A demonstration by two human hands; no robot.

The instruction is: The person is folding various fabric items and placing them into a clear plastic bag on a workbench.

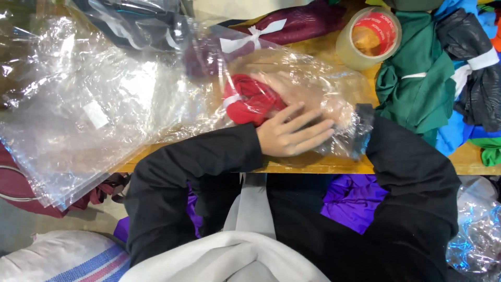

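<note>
Two hands work one clear plastic bag (292, 78) on the table (313, 164). Left hand (292, 133) lies flat and unclenched, pinning the bag's mouth; right hand (292, 86) is inside, pressing the red garment (250, 99), grip unclear. Judgement: keep the mouth pinned, push the garment flat.

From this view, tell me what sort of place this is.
Probably a garment packing bench. A stack of clear plastic bags lies on the wooden table, a tape roll stands by heaped garments, and the left hand presses a bagged red garment.
</note>
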